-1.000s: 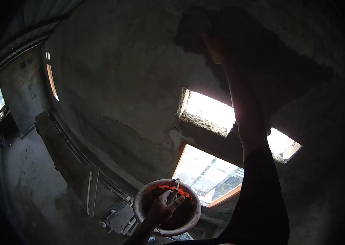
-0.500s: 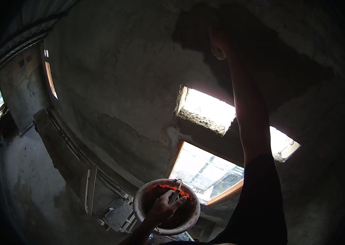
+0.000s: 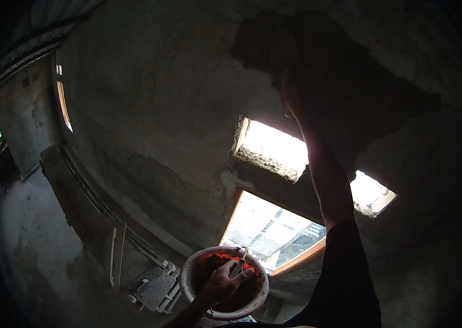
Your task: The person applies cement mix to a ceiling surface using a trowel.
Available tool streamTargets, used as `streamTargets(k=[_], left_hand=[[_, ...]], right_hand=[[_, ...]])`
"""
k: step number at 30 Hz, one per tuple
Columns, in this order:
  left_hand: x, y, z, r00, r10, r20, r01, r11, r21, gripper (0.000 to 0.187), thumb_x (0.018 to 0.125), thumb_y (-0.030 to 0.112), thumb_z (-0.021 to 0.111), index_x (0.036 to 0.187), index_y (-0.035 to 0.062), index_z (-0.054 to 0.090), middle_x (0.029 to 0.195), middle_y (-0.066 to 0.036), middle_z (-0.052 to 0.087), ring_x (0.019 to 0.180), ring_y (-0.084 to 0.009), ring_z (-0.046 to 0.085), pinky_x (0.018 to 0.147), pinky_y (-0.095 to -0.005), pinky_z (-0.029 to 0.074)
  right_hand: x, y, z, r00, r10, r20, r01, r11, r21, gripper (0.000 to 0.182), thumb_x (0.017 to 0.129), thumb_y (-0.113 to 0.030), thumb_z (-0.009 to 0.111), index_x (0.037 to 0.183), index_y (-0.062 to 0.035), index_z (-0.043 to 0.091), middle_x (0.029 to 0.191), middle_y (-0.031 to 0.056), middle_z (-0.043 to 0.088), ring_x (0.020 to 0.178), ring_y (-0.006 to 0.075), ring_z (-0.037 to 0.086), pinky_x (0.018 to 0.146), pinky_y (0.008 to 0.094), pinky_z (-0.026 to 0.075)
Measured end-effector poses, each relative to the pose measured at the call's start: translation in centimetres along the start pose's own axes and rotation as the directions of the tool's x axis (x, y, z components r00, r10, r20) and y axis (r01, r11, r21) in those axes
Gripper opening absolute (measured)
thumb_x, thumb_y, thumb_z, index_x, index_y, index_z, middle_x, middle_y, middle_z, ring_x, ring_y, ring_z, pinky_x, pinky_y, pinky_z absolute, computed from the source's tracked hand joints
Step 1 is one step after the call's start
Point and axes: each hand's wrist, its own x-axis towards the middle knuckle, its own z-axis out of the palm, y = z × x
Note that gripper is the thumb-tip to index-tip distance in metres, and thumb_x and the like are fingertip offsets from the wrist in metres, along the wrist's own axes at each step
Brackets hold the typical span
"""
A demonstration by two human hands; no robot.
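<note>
My left hand (image 3: 222,285) is closed round the grip of the handle of a round bucket (image 3: 188,273). The handle crosses the bucket's mouth, and reddish light shows on the inner wall. Stretched far up against the plastered wall (image 3: 187,104), my right hand (image 3: 292,95) is closed on what looks like a trowel, its dim blade pointing up and a pale handle end below the hand. The blade lies over a dark, damp-looking patch (image 3: 345,71) on the wall, and its edges are hard to see.
Two bright rough-edged openings (image 3: 274,148) (image 3: 373,192) pierce the wall. Below them is a wood-framed window (image 3: 266,227). Boards (image 3: 72,191) and a splattered platform (image 3: 154,287) stand at the lower left, above the floor. Another window frame (image 3: 63,104) is at the far left.
My right hand has moved down the wall, with its arm shifted slightly left. My left hand still holds the bucket, which sits slightly lower in view.
</note>
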Motion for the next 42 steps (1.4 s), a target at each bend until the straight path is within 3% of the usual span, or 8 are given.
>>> streamTargets(k=[4, 10, 13, 20, 25, 34, 40, 42], left_hand=[[-0.1, 0.0, -0.4, 0.995, -0.095, 0.019, 0.095, 0.995, -0.016, 0.037, 0.086, 0.033, 0.061, 0.103, 0.0001, 0.057, 0.092, -0.008, 0.062, 0.088, -0.0149, 0.058, 0.081, -0.0298, 0.045], [0.4, -1.8, -1.0, 0.996, -0.049, -0.073, 0.047, 0.998, -0.034, 0.038, 0.086, 0.033, 0.061, 0.102, -0.0002, 0.057, 0.092, -0.007, 0.062, 0.088, -0.0152, 0.058, 0.080, -0.0298, 0.044], [0.2, -1.3, -1.0, 0.992, 0.029, -0.119, -0.034, 0.999, -0.037, 0.028, 0.085, 0.033, 0.064, 0.086, 0.0086, 0.050, 0.060, 0.006, 0.041, 0.045, -0.0023, 0.036, 0.039, -0.0193, 0.029], [0.4, -2.1, -1.2, 0.988, 0.049, -0.146, -0.058, 0.997, -0.055, 0.025, 0.085, 0.029, 0.064, 0.083, 0.0092, 0.049, 0.061, 0.006, 0.041, 0.047, -0.0017, 0.035, 0.040, -0.0187, 0.029], [0.5, -2.0, -1.3, 0.990, 0.029, -0.139, -0.041, 0.996, -0.080, 0.024, 0.085, 0.026, 0.064, 0.084, 0.0091, 0.048, 0.061, 0.006, 0.041, 0.047, -0.0013, 0.035, 0.039, -0.0184, 0.029], [1.5, -2.1, -0.9, 0.991, 0.000, -0.132, -0.011, 0.997, -0.079, 0.024, 0.085, 0.028, 0.064, 0.087, 0.0079, 0.050, 0.062, 0.006, 0.042, 0.047, -0.0014, 0.036, 0.040, -0.0184, 0.029], [1.6, -2.3, 0.2, 0.998, 0.044, -0.042, -0.045, 0.998, -0.039, 0.026, 0.085, 0.032, 0.063, 0.086, 0.0085, 0.052, 0.062, 0.006, 0.043, 0.050, -0.0026, 0.039, 0.043, -0.0194, 0.030], [1.9, -2.9, 0.9, 0.997, 0.079, -0.026, -0.079, 0.997, 0.002, 0.026, 0.085, 0.032, 0.063, 0.084, 0.0093, 0.052, 0.063, 0.005, 0.044, 0.051, -0.0029, 0.039, 0.045, -0.0196, 0.031]], right_hand=[[3.6, -3.0, 0.9, 0.654, 0.511, 0.558, -0.596, 0.802, -0.037, 0.034, 0.092, -0.036, 0.042, 0.096, -0.0069, 0.060, 0.066, 0.0132, 0.060, 0.057, 0.0200, 0.059, 0.056, 0.0396, 0.049], [3.1, -4.4, 8.4, 0.413, 0.519, 0.749, -0.790, 0.612, 0.011, 0.042, 0.092, -0.039, 0.039, 0.087, -0.0023, 0.058, 0.072, 0.0169, 0.062, 0.064, 0.0302, 0.061, 0.062, 0.0448, 0.046], [1.3, -1.6, 14.9, 0.836, -0.040, 0.547, 0.111, 0.989, -0.097, 0.032, 0.091, -0.033, 0.042, 0.091, -0.0079, 0.063, 0.064, 0.0107, 0.060, 0.054, 0.0213, 0.056, 0.060, 0.0430, 0.048], [2.6, -4.4, 7.3, 0.491, 0.438, 0.754, -0.626, 0.779, -0.045, 0.045, 0.092, -0.039, 0.038, 0.086, -0.0020, 0.062, 0.074, 0.0194, 0.063, 0.059, 0.0306, 0.063, 0.063, 0.0445, 0.049], [1.8, 2.0, 8.8, 0.972, -0.219, 0.080, 0.214, 0.974, 0.069, 0.051, 0.090, -0.044, 0.041, 0.103, 0.0008, 0.061, 0.083, 0.0274, 0.061, 0.075, 0.0413, 0.061, 0.069, 0.0502, 0.047], [8.9, -2.2, -1.3, 0.416, 0.682, 0.601, -0.833, 0.552, -0.049, 0.053, 0.090, -0.050, 0.039, 0.095, -0.0025, 0.062, 0.072, 0.0117, 0.061, 0.060, 0.0198, 0.056, 0.056, 0.0399, 0.046], [6.8, 1.9, -3.2, 0.690, 0.485, 0.537, -0.417, 0.873, -0.254, 0.047, 0.091, -0.047, 0.042, 0.085, -0.0038, 0.060, 0.065, 0.0080, 0.059, 0.051, 0.0157, 0.052, 0.047, 0.0383, 0.043], [5.1, 1.4, -8.2, 0.477, 0.528, 0.703, -0.617, 0.771, -0.160, 0.046, 0.092, -0.045, 0.041, 0.079, -0.0051, 0.059, 0.054, 0.0039, 0.054, 0.042, 0.0169, 0.048, 0.042, 0.0375, 0.040]])
